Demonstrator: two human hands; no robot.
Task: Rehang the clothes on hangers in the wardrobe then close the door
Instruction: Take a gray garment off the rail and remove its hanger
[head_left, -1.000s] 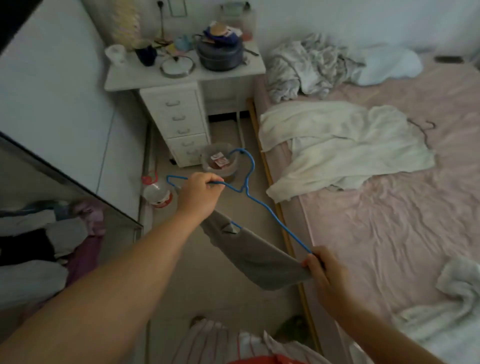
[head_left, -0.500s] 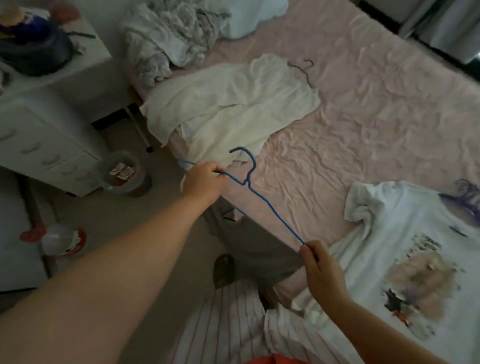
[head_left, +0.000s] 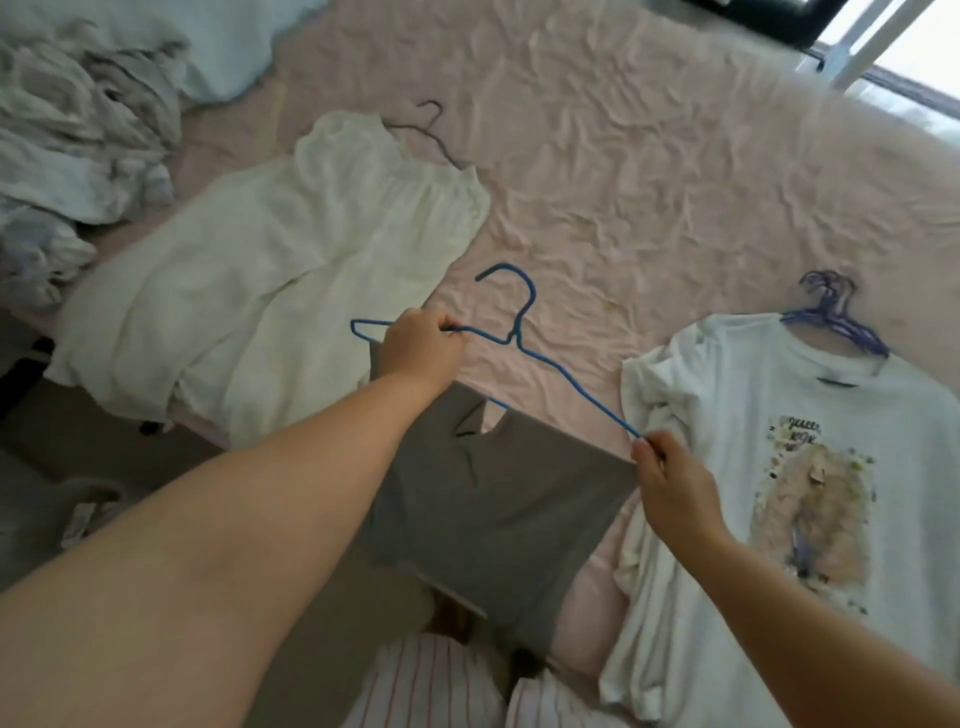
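Note:
A blue wire hanger (head_left: 519, 338) is held over the near edge of the bed, hook pointing away from me. My left hand (head_left: 418, 351) grips its left shoulder; my right hand (head_left: 667, 475) pinches its right end. A grey garment (head_left: 493, 514) hangs from the hanger's lower bar, draping over the bed edge. To the left a cream-white garment (head_left: 270, 291) lies flat with a dark hanger (head_left: 431, 130) at its top. A white printed T-shirt (head_left: 810, 483) lies on the right with purple hangers (head_left: 836, 317) at its collar. The wardrobe is out of view.
The pink bedsheet (head_left: 623, 156) is bare in the middle and far part. A rumpled grey-white pile (head_left: 78, 130) and a pale pillow (head_left: 228, 47) sit at the far left. A window frame (head_left: 872, 41) is at the top right. Floor lies at left.
My view has swung right from the wardrobe and nightstand to the bed. Both hands keep hold of the blue hanger, and the grey garment now hangs over the bed edge.

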